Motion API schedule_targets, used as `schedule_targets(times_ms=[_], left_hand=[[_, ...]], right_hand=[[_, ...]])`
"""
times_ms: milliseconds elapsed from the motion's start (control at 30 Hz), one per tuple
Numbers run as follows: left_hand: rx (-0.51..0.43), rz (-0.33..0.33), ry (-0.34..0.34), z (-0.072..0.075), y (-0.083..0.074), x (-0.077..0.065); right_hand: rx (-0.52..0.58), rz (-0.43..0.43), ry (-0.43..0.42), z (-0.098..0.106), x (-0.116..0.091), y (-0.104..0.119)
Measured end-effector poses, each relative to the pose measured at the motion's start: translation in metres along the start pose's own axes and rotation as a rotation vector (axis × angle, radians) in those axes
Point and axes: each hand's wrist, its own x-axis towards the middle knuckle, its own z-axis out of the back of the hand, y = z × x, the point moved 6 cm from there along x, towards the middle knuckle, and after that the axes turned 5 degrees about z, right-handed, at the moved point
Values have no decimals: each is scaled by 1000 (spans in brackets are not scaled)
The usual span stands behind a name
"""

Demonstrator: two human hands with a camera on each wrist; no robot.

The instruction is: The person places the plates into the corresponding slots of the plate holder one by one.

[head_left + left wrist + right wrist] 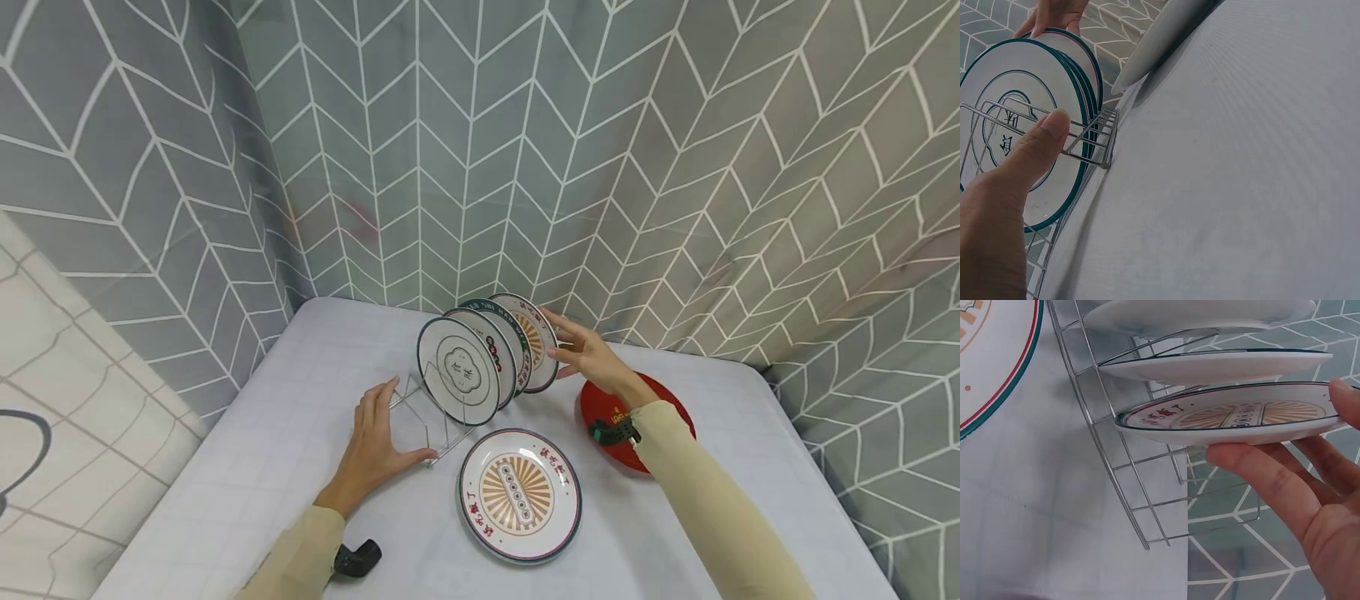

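Note:
My left hand (371, 442) grips the left end of a metal wire dish rack (1107, 165), thumb on one side and fingers on the other. Several round plates stand on edge in the rack. The leftmost plate (459, 375) is white with a dark rim and a scalloped centre mark. At the right end of the row, my right hand (591, 357) holds a plate with an orange sunburst (1241, 412) by its edge, thumb on its face and fingers beneath. Its lower edge meets the rack's wires in the right wrist view.
A matching sunburst plate (520, 496) lies face up on the white-covered table (420, 533), in front of the rack. To the right, a red round item (596, 408) is partly hidden under my right forearm. Behind the table hangs a grey patterned curtain (450, 167).

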Motion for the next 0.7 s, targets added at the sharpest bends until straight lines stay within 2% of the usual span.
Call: schedule_targets(times_ms=[333,700], left_hand=[[-10,-17,-32,1,1,0],[-5,-5,-6,1,-1,0]], right_hand=[[-40,-37,-36,-12,11,-5],[-23,-50,-43,-17,15,-10]])
